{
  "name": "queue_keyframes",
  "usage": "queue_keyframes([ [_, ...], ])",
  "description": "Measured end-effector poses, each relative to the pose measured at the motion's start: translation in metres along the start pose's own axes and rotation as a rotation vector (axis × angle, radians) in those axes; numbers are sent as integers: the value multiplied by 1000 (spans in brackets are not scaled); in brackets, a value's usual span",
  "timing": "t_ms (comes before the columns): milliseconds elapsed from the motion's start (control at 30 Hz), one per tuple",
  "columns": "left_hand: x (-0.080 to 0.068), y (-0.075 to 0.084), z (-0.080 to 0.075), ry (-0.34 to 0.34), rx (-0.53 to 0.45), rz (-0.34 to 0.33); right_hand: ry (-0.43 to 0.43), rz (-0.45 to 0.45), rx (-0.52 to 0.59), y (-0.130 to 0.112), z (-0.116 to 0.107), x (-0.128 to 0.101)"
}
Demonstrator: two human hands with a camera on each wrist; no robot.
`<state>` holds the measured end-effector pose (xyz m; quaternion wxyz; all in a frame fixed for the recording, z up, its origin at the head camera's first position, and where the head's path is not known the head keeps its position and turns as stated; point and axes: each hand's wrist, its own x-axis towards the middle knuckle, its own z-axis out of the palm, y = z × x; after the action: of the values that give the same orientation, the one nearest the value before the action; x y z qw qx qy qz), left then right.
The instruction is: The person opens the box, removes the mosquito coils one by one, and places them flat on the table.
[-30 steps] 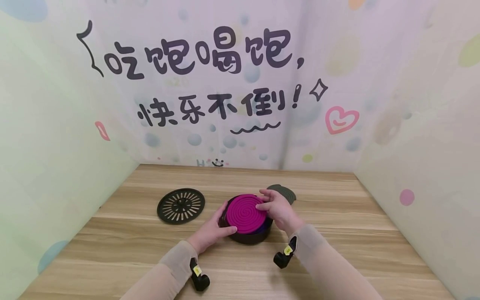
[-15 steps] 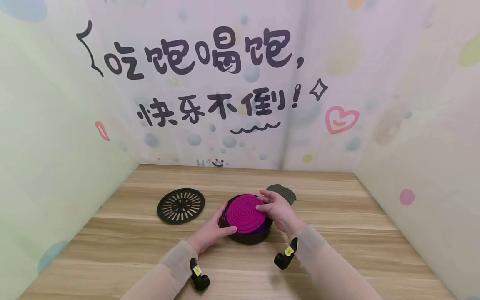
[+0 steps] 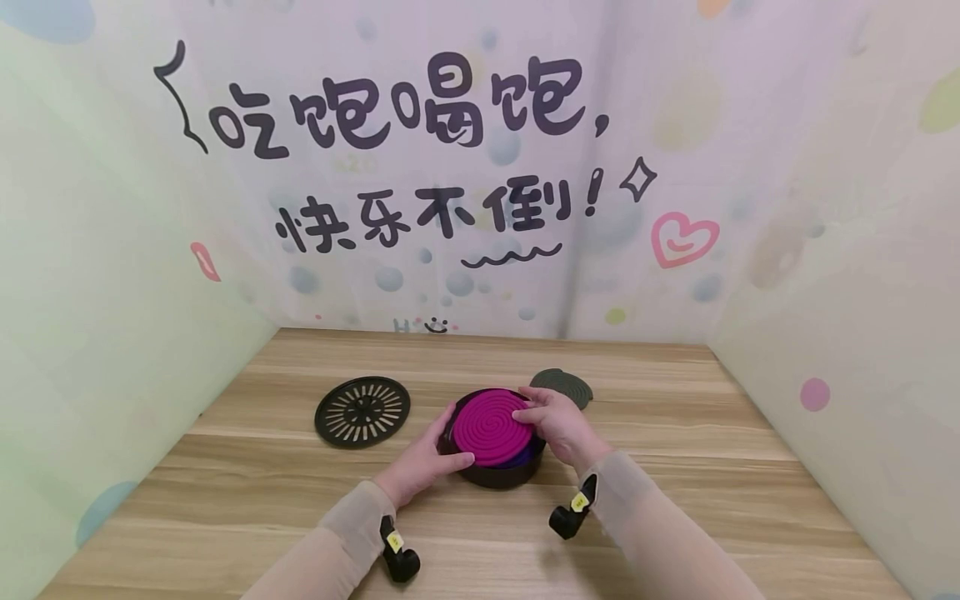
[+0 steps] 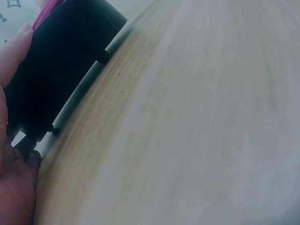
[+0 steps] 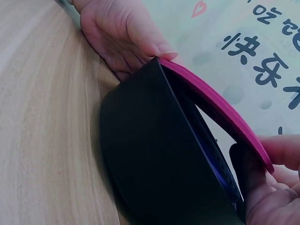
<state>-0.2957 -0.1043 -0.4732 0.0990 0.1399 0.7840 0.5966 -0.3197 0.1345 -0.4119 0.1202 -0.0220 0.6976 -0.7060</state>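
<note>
A round black mosquito coil holder [image 3: 498,477] stands on the table, raised on small feet. Over its opening tilts a magenta mosquito coil [image 3: 491,427], a flat spiral disc. My left hand [image 3: 420,460] grips the holder's left side, its thumb on the coil's lower edge. With thumb and fingers my right hand [image 3: 561,423] pinches the coil's far right edge. In the right wrist view, the magenta coil [image 5: 215,103] is lifted off the rim on my right hand's side, and something dark blue [image 5: 211,159] shows inside the holder.
To the left lies a black slotted round lid [image 3: 363,412]. A grey-green mosquito coil [image 3: 564,389] lies behind my right hand, partly hidden by it. Printed fabric walls [image 3: 480,283] close off the back and both sides of the wooden table [image 3: 262,483].
My right fingers have shifted slightly at the coil's edge. The coil, holder and left hand stay nearly where they were.
</note>
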Motion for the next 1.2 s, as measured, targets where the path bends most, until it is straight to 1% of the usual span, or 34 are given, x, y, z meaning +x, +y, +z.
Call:
queue_keyframes([
  [133, 0, -1, 0, 1, 2, 1, -45, -7, 4, -1, -1, -2],
  [367, 1, -2, 0, -3, -2, 14, -50, -14, -36, -3, 0, -4],
  [667, 1, 0, 0, -7, -7, 27, -83, 3, 22, 0, 0, -1],
  [867, -1, 1, 0, -8, 1, 15, -99, 30, 16, 0, 1, -3],
  [1033, -1, 1, 0, -11, -2, 12, -103, 34, 8, -1, 1, -4],
  [1200, 0, 1, 0, -11, 1, 12, -112, 22, 46, 1, -1, -3],
])
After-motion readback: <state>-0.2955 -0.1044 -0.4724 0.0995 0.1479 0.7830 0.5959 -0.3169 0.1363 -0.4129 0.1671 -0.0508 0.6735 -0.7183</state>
